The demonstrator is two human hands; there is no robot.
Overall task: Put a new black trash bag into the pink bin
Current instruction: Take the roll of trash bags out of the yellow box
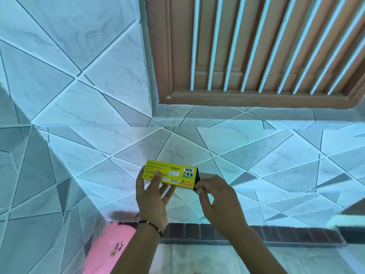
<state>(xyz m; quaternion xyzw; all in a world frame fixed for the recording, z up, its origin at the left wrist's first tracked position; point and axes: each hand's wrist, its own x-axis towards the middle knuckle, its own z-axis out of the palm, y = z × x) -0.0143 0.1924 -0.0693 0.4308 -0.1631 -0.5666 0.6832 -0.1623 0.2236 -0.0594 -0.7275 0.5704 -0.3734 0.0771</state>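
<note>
Pink bin (107,248) sits low at your left, against the tiled wall (79,95). Your left hand (153,196) grips the yellow bag box (169,174); keep it steady while your right hand (212,196) pinches the black bag (197,179) at its open end. Draw it out straight.

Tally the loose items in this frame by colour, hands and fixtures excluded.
Yellow: 1, the trash bag box, held by the left hand, the right hand pinching at its open end
Pink: 1, the pink bin, lower left
Black: 1, the beaded bracelet
Total: 3
</note>
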